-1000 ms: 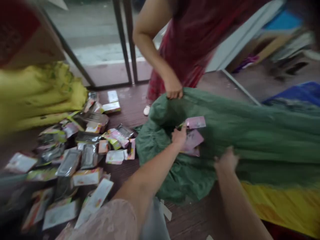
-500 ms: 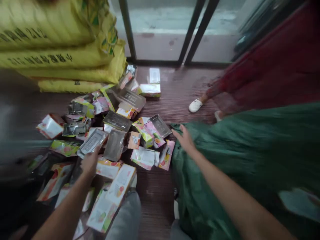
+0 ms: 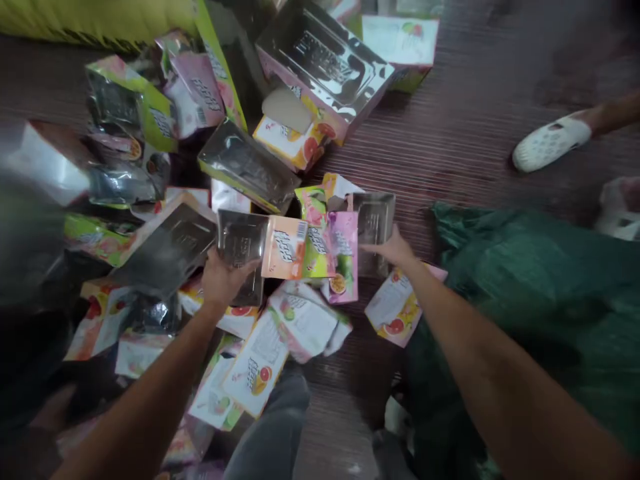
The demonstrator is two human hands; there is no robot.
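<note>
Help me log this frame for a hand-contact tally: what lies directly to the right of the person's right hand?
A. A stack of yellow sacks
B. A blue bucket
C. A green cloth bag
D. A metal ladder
C: the right hand reaches a silvery carton in the heap, and the green cloth bag lies spread on the floor just to its right, partly under the forearm.
</note>
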